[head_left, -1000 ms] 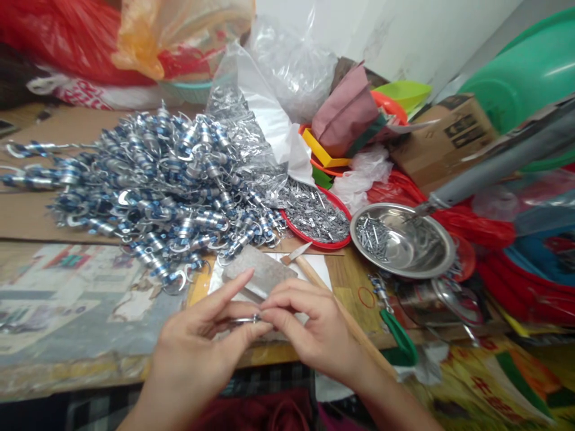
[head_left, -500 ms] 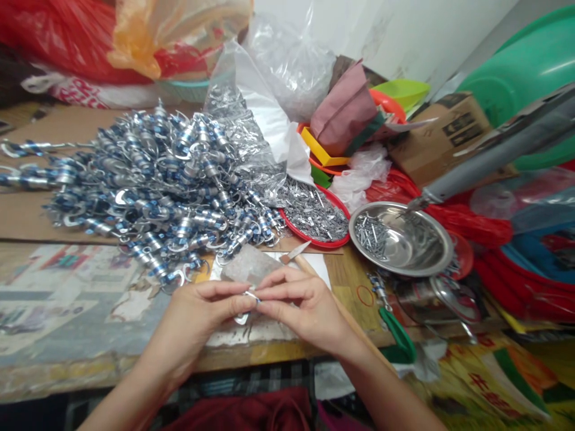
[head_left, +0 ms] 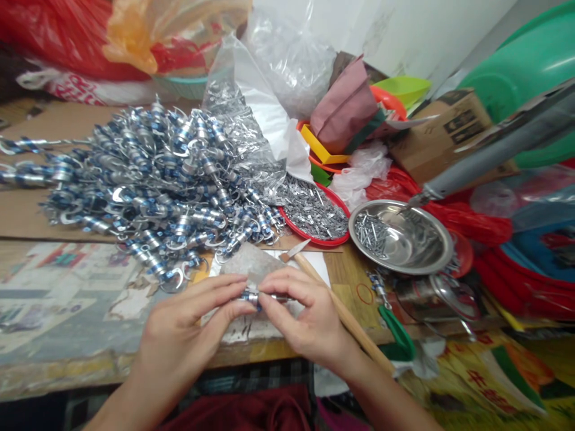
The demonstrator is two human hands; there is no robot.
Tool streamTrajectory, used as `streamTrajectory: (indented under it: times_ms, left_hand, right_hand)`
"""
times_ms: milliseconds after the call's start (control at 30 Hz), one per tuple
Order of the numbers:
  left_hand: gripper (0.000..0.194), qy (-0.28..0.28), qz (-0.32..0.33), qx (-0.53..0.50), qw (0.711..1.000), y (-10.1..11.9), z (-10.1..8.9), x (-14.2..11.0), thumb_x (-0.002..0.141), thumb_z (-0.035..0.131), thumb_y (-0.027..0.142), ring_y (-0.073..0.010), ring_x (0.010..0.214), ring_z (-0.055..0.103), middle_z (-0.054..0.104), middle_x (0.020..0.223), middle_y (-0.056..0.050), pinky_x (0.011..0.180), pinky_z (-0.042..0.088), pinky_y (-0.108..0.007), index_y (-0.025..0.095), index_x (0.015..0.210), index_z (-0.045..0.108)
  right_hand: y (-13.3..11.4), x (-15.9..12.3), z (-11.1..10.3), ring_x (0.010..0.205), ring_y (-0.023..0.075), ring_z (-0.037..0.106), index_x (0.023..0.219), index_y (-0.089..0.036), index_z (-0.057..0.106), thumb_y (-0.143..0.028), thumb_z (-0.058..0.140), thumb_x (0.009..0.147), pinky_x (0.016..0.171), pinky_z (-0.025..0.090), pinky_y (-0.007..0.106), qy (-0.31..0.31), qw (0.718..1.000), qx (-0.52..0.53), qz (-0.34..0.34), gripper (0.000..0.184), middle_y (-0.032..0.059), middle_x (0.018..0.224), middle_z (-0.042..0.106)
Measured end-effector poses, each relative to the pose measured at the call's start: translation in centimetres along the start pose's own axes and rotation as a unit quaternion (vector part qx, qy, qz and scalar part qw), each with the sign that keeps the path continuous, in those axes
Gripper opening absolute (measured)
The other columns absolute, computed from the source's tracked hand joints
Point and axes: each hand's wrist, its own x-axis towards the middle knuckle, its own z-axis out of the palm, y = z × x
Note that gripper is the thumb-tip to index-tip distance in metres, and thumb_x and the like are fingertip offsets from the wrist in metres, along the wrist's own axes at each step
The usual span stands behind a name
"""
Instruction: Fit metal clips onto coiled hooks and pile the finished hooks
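Between the fingertips of my left hand [head_left: 202,314] and my right hand [head_left: 305,308] is a small silver-and-blue metal fitting [head_left: 250,297]. Both hands pinch it, and the fingers cover much of it. It is held level over a grey metal block [head_left: 251,263] near the table's front edge. A hammer [head_left: 345,314] with a wooden handle lies by my right hand, partly under the wrist. Beyond my left hand rises a large pile of similar silver-and-blue fittings [head_left: 153,173], many with curved hook ends.
A red tray [head_left: 344,239] is heaped with small flat metal pieces. Right of it, a steel bowl [head_left: 399,266] holds pins or nails, with a grey metal arm [head_left: 485,155] reaching over it. A green-handled object [head_left: 399,341] lies at the right edge.
My fingers have turned the fitting so that its blue-banded body lies level between them. The left hand has opened slightly wider and shifted left; more of the hammer handle shows.
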Motion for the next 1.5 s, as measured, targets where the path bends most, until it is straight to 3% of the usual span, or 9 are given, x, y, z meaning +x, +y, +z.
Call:
streamTrajectory:
  times_ms: [133,333,467,600,900,1033,1233,1400,1500]
  left_hand:
    - [0.017,0.017,0.063,0.032,0.997,0.0,-0.3,-0.1,0.072,0.063,0.030,-0.0201,0.071,0.072,0.076,0.079,-0.009,0.073,0.056,-0.025,0.019,0.070,0.076]
    - [0.012,0.016,0.041,-0.012,0.999,0.2,-0.3,-0.2,0.070,0.065,0.025,-0.0191,0.072,0.071,0.077,0.081,-0.005,0.072,0.055,-0.024,0.025,0.072,0.077]
    - [0.008,-0.024,-0.072,-0.083,0.994,0.2,-0.1,0.3,0.066,0.069,0.029,-0.0196,0.069,0.069,0.075,0.072,-0.001,0.068,0.054,-0.026,0.029,0.061,0.075]
    - [0.015,-0.109,-0.219,-0.212,0.946,-0.1,0.1,0.7,0.066,0.068,0.034,-0.0204,0.070,0.066,0.073,0.071,-0.002,0.067,0.051,-0.027,0.026,0.054,0.072]
    - [0.022,-0.093,-0.307,-0.228,0.919,-0.2,0.9,0.4,0.068,0.066,0.038,-0.0166,0.064,0.060,0.069,0.061,0.000,0.064,0.044,-0.024,0.021,0.054,0.069]
    - [0.019,-0.070,-0.329,-0.278,0.900,0.3,0.9,-0.3,0.064,0.071,0.038,-0.0186,0.075,0.066,0.073,0.074,-0.002,0.067,0.050,-0.023,0.022,0.075,0.073]
    - [0.066,0.010,-0.351,-0.371,0.860,1.1,1.9,-1.9,0.050,0.082,0.019,-0.0178,0.077,0.069,0.073,0.085,-0.001,0.065,0.056,-0.021,0.026,0.112,0.060]
    - [0.075,0.060,-0.376,-0.357,0.853,0.9,2.7,-2.0,0.051,0.081,0.022,-0.0171,0.078,0.069,0.073,0.083,-0.003,0.067,0.056,-0.020,0.021,0.120,0.052]
    - [0.077,0.057,-0.391,-0.379,0.837,0.7,2.7,-1.7,0.052,0.081,0.022,-0.0152,0.071,0.069,0.073,0.078,-0.002,0.066,0.055,-0.022,0.020,0.121,0.047]
  right_hand:
    - [-0.2,-0.3,-0.4,0.081,0.0150,0.061,0.084,-0.006,0.066,-0.006,0.056,0.078,0.074,0.049,0.023,-0.021,0.997,-0.031,-0.062,0.013,0.0129,0.084,0.065]
    - [-0.2,-0.4,-0.6,0.083,0.0150,0.060,0.085,-0.004,0.066,-0.005,0.054,0.080,0.076,0.049,0.024,-0.030,0.995,-0.032,-0.086,0.013,0.0140,0.085,0.064]
    - [-0.3,-0.4,-0.7,0.083,0.0153,0.061,0.085,-0.004,0.066,-0.006,0.056,0.078,0.076,0.049,0.024,-0.042,0.996,-0.021,-0.075,0.012,0.0143,0.085,0.065]
    - [-0.5,-0.2,-0.6,0.077,0.0149,0.061,0.082,-0.005,0.066,-0.010,0.063,0.075,0.071,0.049,0.024,-0.025,0.997,-0.024,-0.066,0.009,0.0122,0.080,0.066]
    - [-0.2,0.3,0.7,0.051,0.0106,0.052,0.061,-0.013,0.062,-0.024,0.067,0.066,0.045,0.039,0.022,-0.003,0.988,0.034,0.148,0.014,0.0024,0.059,0.058]
    - [0.0,0.5,0.4,0.043,0.0082,0.052,0.061,-0.014,0.057,-0.034,0.072,0.060,0.041,0.040,0.020,-0.024,0.923,0.211,0.320,0.025,0.0004,0.056,0.061]
    - [0.5,0.1,0.5,0.039,0.0063,0.054,0.059,-0.014,0.054,-0.036,0.075,0.059,0.040,0.041,0.016,-0.014,0.872,0.318,0.372,0.031,-0.0023,0.048,0.061]
    - [0.3,0.1,0.3,0.041,0.0074,0.054,0.064,-0.015,0.056,-0.041,0.070,0.065,0.043,0.044,0.019,-0.071,0.889,0.255,0.374,0.030,-0.0032,0.049,0.059]
    - [2.0,2.3,-2.2,0.052,0.0113,0.058,0.074,-0.015,0.064,-0.038,0.062,0.075,0.050,0.047,0.023,-0.094,0.959,0.040,0.264,0.023,0.0010,0.062,0.064]
